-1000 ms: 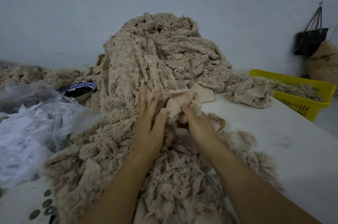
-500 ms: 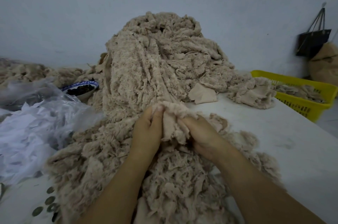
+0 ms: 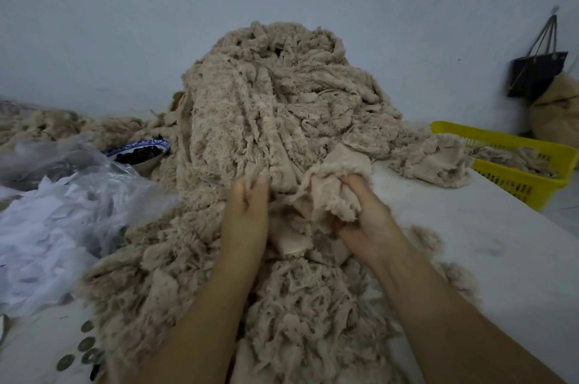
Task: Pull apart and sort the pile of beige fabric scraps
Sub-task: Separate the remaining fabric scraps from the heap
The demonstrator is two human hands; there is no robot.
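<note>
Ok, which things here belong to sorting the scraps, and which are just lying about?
For the job: beige scrap pile, bunched scrap gripped by right hand, left hand gripping the pile, yellow basket with scraps.
Lying about: bowl, plastic bags, hanging black bag, tan sack.

Big beige pile [image 3: 269, 120] on white table [image 3: 470, 242]. Left hand [image 3: 247, 214] at pile's front, fingers curled into its fabric. Right hand [image 3: 366, 220] just right of it, gripping a bunched scrap [image 3: 332, 192] that touches the pile. Small heap [image 3: 432, 161] right of pile; yellow basket [image 3: 488, 136] beyond it, scraps inside. Bowl [image 3: 138, 144] of dark bits left of pile, plastic [image 3: 62, 211] near it. Black bag [image 3: 535, 73] on wall, far right of pile.
</note>
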